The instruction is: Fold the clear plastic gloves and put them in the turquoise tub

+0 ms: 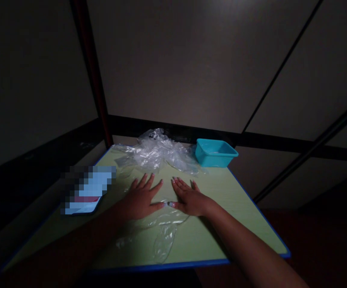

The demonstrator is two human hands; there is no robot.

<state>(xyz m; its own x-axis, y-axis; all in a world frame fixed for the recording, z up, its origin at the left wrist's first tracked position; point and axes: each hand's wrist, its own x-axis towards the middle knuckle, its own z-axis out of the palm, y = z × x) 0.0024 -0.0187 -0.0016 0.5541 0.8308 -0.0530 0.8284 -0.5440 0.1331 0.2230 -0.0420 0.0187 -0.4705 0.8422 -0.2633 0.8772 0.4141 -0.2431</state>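
Note:
A clear thin plastic sheet or bag (165, 240) lies spread on the table, its near part showing toward the front edge. Flat on its left part rests my left hand (141, 198), fingers spread. My right hand (191, 198) lies palm down on its right part, fingers stretched out, and the two thumbs nearly meet. Most of the plastic under the palms is hidden. Behind both hands sits a crumpled heap of clear plastic (158, 150).
The pale green table (245, 224) has a blue edge. A turquoise plastic basket (217, 156) stands at the back right. On the left lies a phone-like device (92, 192) with a lit, blurred screen. Dark panelled walls rise behind and to the left.

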